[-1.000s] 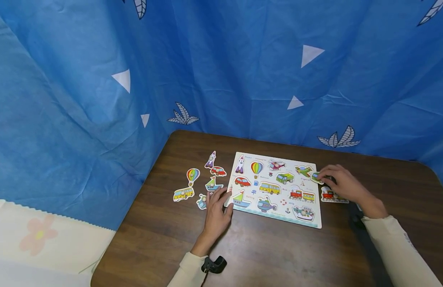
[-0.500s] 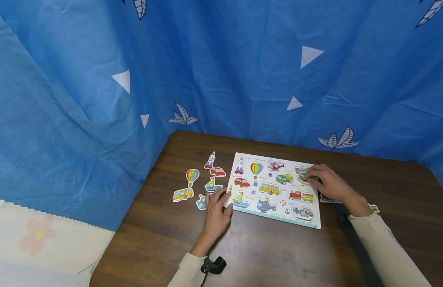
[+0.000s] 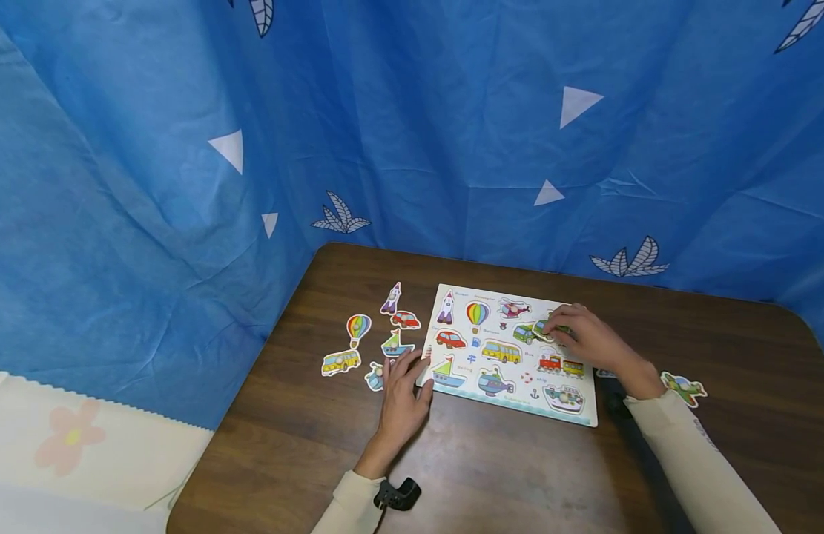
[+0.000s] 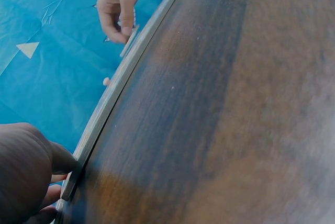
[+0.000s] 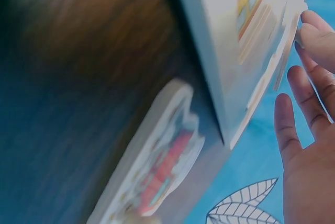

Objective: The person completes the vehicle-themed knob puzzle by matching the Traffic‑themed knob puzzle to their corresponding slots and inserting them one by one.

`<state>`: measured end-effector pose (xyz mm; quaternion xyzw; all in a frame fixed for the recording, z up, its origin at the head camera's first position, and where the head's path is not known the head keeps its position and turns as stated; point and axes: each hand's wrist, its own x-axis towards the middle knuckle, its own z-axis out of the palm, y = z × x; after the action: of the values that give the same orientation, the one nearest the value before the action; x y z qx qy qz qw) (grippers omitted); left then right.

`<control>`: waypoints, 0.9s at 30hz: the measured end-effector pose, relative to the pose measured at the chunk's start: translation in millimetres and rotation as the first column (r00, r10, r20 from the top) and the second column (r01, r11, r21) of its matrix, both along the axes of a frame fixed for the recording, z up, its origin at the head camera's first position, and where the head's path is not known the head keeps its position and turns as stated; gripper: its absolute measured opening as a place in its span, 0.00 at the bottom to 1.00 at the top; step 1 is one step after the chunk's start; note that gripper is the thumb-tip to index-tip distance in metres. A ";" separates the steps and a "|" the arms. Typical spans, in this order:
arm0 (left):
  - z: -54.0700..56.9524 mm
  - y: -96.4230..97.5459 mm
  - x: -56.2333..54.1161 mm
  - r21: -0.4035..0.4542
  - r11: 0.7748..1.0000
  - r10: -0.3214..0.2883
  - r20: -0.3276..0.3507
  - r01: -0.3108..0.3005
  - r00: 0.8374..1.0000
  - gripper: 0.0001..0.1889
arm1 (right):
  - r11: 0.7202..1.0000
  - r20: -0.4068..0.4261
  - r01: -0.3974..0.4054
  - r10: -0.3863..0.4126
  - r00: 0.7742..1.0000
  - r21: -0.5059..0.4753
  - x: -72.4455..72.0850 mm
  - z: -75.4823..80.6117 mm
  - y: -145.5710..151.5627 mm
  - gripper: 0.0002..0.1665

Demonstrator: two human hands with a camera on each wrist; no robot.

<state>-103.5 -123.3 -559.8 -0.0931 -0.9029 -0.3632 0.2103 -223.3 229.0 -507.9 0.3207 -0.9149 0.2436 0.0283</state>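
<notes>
My right hand (image 3: 588, 337) pinches a green truck puzzle piece (image 3: 541, 331) by its knob. The piece is over the right half of the white puzzle board (image 3: 475, 380), close to the printed green truck. In the right wrist view, thumb and forefinger meet at the knob while the other fingers (image 5: 285, 124) stay extended. My left hand (image 3: 403, 400) rests at the board's lower left corner with its fingers spread. In the left wrist view its thumb (image 4: 63, 158) touches the board's edge. A knobbed ship piece (image 3: 564, 398) sits at the board's lower right.
Left of the board lie a rocket (image 3: 391, 298), a red car (image 3: 406, 320), a balloon (image 3: 359, 326), a yellow bus (image 3: 341, 362), a sailboat (image 3: 396, 344) and a partly covered blue piece (image 3: 374, 377). A plane (image 3: 684, 389) and a train piece (image 5: 162, 174) lie to the right.
My right hand has carried the green truck piece left, from the board's right edge across the printed plane to beside the printed truck. The left hand has stayed in place.
</notes>
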 end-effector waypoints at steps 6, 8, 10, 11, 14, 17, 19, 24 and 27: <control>2.0 -0.3 0.3 0.000 1.000 -0.002 0.016 0.002 1.000 0.20 | 1.000 0.005 -0.016 0.016 1.000 0.003 -2.5 -0.1 -9.8 0.10; 2.3 -0.3 0.3 0.001 1.000 -0.003 0.015 0.003 1.000 0.20 | 1.000 0.015 -0.016 0.016 1.000 0.008 -3.1 -0.9 -12.5 0.10; 2.0 -0.1 0.3 -0.001 1.000 -0.003 0.011 0.003 1.000 0.20 | 1.000 0.028 -0.016 0.016 0.999 0.014 -3.8 -1.8 -15.4 0.10; 2.2 0.0 0.4 0.000 1.000 -0.003 0.009 0.003 1.000 0.20 | 1.000 0.033 -0.017 0.016 0.999 0.018 -3.8 -2.0 -16.9 0.10; 2.8 0.3 0.7 0.000 1.000 -0.002 0.005 0.002 1.000 0.20 | 0.999 0.056 -0.024 0.022 0.998 0.025 -4.8 -2.9 -21.1 0.10; 3.2 0.5 0.4 0.000 1.000 -0.001 0.007 0.001 1.000 0.20 | 0.999 0.069 -0.030 0.027 0.997 0.033 -5.6 -4.0 -24.7 0.10; 3.4 0.7 0.3 -0.002 1.000 0.000 0.009 0.000 1.000 0.21 | 0.999 0.073 -0.033 0.030 0.997 0.032 -5.9 -4.8 -26.2 0.10; 2.9 1.1 0.3 -0.003 1.000 0.000 0.008 0.000 1.000 0.21 | 0.999 0.066 -0.044 0.043 0.997 0.021 -4.6 -5.6 -27.7 0.10; 2.6 0.7 0.6 0.000 1.000 0.001 0.008 -0.001 1.000 0.21 | 0.999 0.053 -0.046 0.044 0.998 0.023 -3.9 -5.5 -28.5 0.10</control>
<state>-102.9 -122.6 -557.3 -0.0914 -0.9037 -0.3635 0.2070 -227.2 200.5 -513.4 0.3350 -0.9107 0.2415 -0.0054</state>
